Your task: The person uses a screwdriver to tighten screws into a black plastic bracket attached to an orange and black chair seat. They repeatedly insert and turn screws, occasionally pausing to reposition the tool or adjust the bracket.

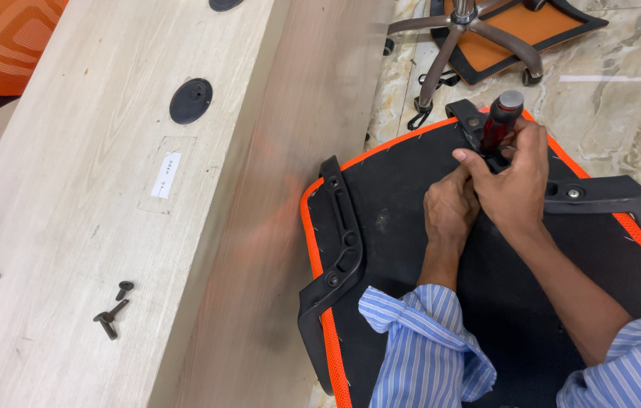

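An upturned chair seat [396, 249], black underneath with an orange rim, lies on the floor against a wooden desk. My right hand [513, 177] grips a screwdriver with a red and black handle [500, 121], held upright over the seat's middle. My left hand [449, 211] rests just below it with its fingers curled at the screwdriver's lower end; what they pinch is hidden. A black armrest bracket [343, 234] is fixed along the seat's left edge and another black bracket [608, 193] on the right.
The pale wooden desk [94, 196] fills the left, with a black cable cap [190, 100], a white label [165, 174] and loose dark bolts [113, 310]. A chair's star base [464, 30] and an orange mesh part [521, 26] lie on the marble floor behind.
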